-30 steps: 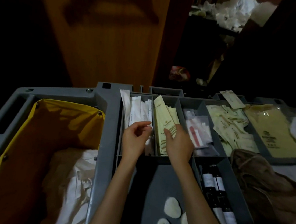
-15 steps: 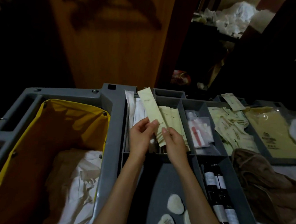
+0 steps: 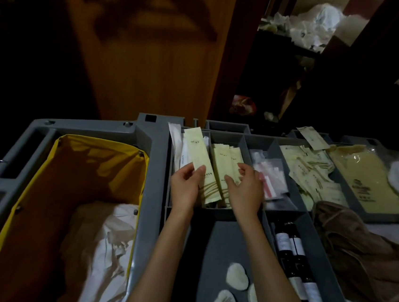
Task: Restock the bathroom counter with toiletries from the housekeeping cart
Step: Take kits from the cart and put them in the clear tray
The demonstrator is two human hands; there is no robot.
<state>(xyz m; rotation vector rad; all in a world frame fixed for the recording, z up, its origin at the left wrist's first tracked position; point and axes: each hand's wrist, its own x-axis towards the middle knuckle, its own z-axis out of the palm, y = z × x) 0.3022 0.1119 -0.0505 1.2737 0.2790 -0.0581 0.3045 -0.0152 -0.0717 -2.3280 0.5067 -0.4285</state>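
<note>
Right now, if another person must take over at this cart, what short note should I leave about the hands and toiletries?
Left hand: pinches one long pale yellow sachet, lifted above the compartments.
Right hand: fingers lie on the sachet stack in its compartment; whether they pinch one, I cannot tell.
Also in the cart: dark bottles, round soaps.
Done: one sachet picked.
Left: gather the rest, carry all to the bathroom counter, not in view.
</note>
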